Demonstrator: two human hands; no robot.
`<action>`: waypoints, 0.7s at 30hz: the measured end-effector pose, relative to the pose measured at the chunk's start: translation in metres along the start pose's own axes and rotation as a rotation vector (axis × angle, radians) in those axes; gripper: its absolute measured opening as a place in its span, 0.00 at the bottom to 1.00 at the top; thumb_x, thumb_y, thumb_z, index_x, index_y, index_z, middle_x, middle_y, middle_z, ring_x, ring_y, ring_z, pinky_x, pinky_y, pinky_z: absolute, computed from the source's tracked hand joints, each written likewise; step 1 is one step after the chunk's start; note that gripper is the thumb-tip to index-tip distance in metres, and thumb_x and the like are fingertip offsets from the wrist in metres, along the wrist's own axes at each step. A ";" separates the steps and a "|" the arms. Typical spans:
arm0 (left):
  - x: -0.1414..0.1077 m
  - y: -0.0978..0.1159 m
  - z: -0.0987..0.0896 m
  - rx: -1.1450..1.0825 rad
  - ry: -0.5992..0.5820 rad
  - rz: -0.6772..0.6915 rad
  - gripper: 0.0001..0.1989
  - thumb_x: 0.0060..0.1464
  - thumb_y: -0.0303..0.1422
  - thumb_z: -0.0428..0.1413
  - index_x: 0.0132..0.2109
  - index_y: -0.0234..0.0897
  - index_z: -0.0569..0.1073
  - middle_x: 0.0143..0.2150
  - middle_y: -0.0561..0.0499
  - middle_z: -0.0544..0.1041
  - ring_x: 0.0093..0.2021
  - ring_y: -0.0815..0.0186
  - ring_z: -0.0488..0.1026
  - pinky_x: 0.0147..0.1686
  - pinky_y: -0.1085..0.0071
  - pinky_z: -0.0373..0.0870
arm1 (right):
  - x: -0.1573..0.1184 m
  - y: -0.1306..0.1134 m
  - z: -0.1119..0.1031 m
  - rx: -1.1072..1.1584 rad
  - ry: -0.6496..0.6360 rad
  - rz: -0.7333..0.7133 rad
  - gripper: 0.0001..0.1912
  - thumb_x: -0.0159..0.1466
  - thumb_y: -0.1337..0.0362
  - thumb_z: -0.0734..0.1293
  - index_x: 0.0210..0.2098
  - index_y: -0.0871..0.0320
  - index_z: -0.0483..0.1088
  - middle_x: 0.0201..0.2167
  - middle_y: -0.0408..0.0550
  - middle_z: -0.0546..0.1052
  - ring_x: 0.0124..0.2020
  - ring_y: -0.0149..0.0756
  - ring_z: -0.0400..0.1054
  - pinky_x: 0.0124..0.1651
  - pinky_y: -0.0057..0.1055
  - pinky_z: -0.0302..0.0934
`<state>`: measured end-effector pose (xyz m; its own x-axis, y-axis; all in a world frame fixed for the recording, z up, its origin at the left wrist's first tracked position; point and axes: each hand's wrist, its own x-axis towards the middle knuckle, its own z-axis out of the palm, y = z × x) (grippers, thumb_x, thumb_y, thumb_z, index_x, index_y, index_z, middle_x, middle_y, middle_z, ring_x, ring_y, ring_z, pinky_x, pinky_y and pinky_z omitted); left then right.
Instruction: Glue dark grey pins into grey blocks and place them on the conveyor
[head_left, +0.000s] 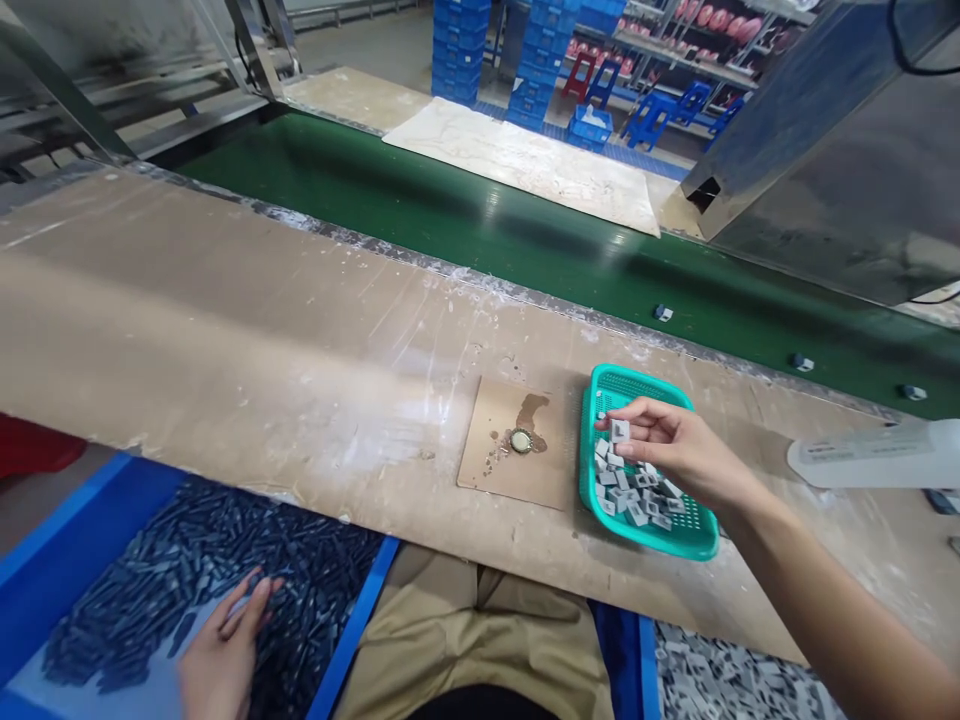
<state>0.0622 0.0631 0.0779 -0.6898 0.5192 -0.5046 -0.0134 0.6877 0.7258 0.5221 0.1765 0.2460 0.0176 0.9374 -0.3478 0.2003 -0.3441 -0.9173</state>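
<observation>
My right hand (pixel 675 445) is above the green basket (pixel 705 545), its thumb and fingers closed on a small light grey plastic block (pixel 619 431) with a notch in it. Similar grey blocks (pixel 637 512) lie heaped in the basket below. At the lower left, my left hand (pixel 229 640) is over a blue bin (pixel 56 520) full of dark blue plastic pieces (pixel 142 600). Its thumb and fingertips are pinched together on what looks like one dark blue piece, mostly hidden against the pile.
A cardboard sheet (pixel 484 470) with wet stains carries a small round dish (pixel 520 440). Beyond the table runs a green conveyor belt (pixel 480 225) with several small assembled pieces (pixel 802 362). A white bottle (pixel 870 455) lies at right. Another bin of grey parts (pixel 720 680) sits below.
</observation>
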 end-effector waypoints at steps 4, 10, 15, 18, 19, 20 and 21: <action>-0.033 0.024 0.008 -0.507 -0.221 -0.265 0.10 0.46 0.24 0.60 0.38 0.36 0.76 0.36 0.49 0.80 0.23 0.75 0.70 0.22 0.83 0.68 | 0.003 -0.006 0.020 -0.102 -0.073 0.002 0.23 0.42 0.55 0.79 0.31 0.58 0.69 0.30 0.50 0.78 0.28 0.37 0.73 0.29 0.31 0.67; -0.086 0.069 0.014 -0.800 -0.264 -0.482 0.13 0.49 0.16 0.50 0.34 0.31 0.77 0.43 0.42 0.80 0.36 0.68 0.78 0.34 0.78 0.77 | 0.014 0.002 0.049 -0.564 -0.095 -0.356 0.14 0.59 0.56 0.69 0.41 0.55 0.74 0.36 0.50 0.79 0.35 0.41 0.74 0.39 0.37 0.69; -0.109 0.081 0.019 -0.805 -0.346 -0.465 0.05 0.48 0.21 0.57 0.30 0.31 0.77 0.45 0.42 0.79 0.33 0.65 0.77 0.30 0.76 0.78 | 0.018 0.015 0.063 -0.858 -0.065 -0.598 0.13 0.66 0.64 0.60 0.47 0.57 0.73 0.40 0.52 0.80 0.38 0.41 0.75 0.39 0.35 0.69; -0.118 0.082 0.025 -0.757 -0.474 -0.264 0.17 0.39 0.24 0.66 0.40 0.38 0.78 0.53 0.46 0.75 0.35 0.65 0.77 0.31 0.75 0.78 | 0.019 0.021 0.066 -0.950 -0.040 -0.655 0.12 0.66 0.66 0.61 0.45 0.60 0.73 0.37 0.52 0.80 0.35 0.40 0.76 0.37 0.33 0.70; -0.120 0.083 0.027 -0.746 -0.503 -0.214 0.21 0.37 0.26 0.68 0.42 0.40 0.78 0.53 0.47 0.76 0.35 0.65 0.77 0.32 0.75 0.78 | 0.019 0.022 0.066 -0.970 -0.042 -0.669 0.12 0.66 0.66 0.61 0.44 0.60 0.74 0.36 0.51 0.80 0.35 0.40 0.76 0.37 0.32 0.70; -0.122 0.084 0.030 -0.736 -0.523 -0.179 0.23 0.35 0.27 0.70 0.43 0.40 0.78 0.49 0.48 0.77 0.35 0.65 0.77 0.33 0.74 0.77 | 0.019 0.023 0.066 -0.982 -0.040 -0.687 0.12 0.66 0.65 0.61 0.43 0.60 0.75 0.36 0.52 0.80 0.35 0.39 0.76 0.37 0.32 0.70; -0.124 0.085 0.033 -0.728 -0.538 -0.157 0.23 0.34 0.28 0.71 0.42 0.39 0.78 0.43 0.48 0.79 0.34 0.65 0.77 0.34 0.74 0.77 | 0.020 0.024 0.067 -0.987 -0.034 -0.705 0.12 0.66 0.65 0.60 0.43 0.60 0.75 0.36 0.52 0.80 0.35 0.39 0.76 0.37 0.32 0.70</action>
<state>0.1702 0.0739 0.1871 -0.2138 0.7386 -0.6393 -0.6565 0.3760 0.6539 0.4620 0.1832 0.2042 -0.4192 0.8954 0.1501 0.8159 0.4440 -0.3704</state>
